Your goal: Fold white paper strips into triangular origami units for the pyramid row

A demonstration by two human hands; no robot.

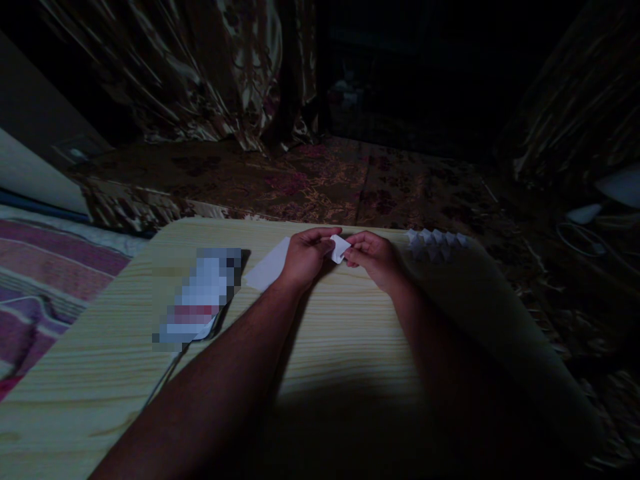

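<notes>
A small piece of folded white paper is held up between my two hands above the far part of the table. My left hand pinches its left side between thumb and fingers. On the other side, the fingertips of my right hand close on its right edge. White paper lies flat on the table just left of my left hand, partly hidden by it. To the right of my right hand stand several small folded white paper pieces, set in rows with pointed tips.
The light wooden table has rounded far corners. On its left lies a blurred-out phone-like device with a cable. A striped bed cover is at the left. Patterned curtains hang behind a cloth-covered ledge. The room is dark.
</notes>
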